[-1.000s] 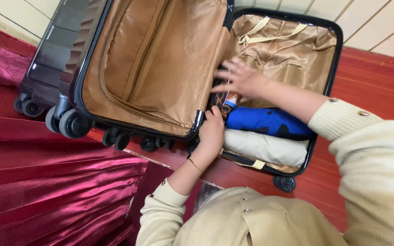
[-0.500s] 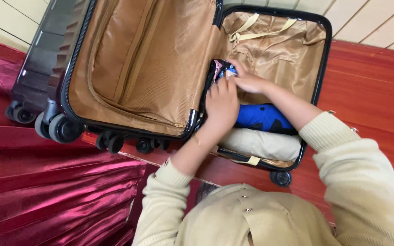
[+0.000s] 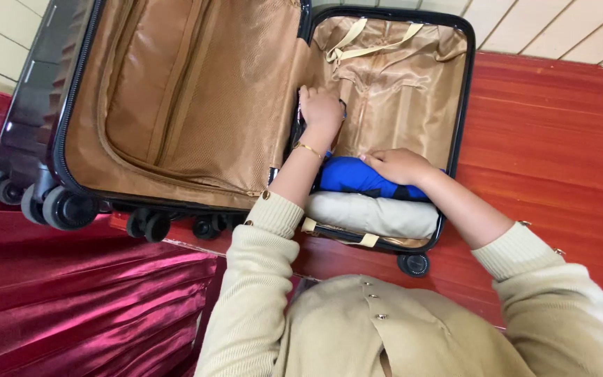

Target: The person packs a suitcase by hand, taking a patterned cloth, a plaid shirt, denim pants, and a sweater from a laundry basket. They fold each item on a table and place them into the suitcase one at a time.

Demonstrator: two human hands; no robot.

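Where right hand [image 3: 397, 165] presses blue roll [image 3: 357, 179], cream roll [image 3: 375, 213] beside, suitcase [image 3: 459, 126] walls around.

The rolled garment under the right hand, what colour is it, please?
Bright blue rolled fabric garment, under the right hand; head view.

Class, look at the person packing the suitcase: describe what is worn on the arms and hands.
Both arms wear cream ribbed-cuff knit sleeves with small gold buttons at the cuffs. The left hand has a thin gold bracelet at the wrist. The right hand is bare; no gloves.
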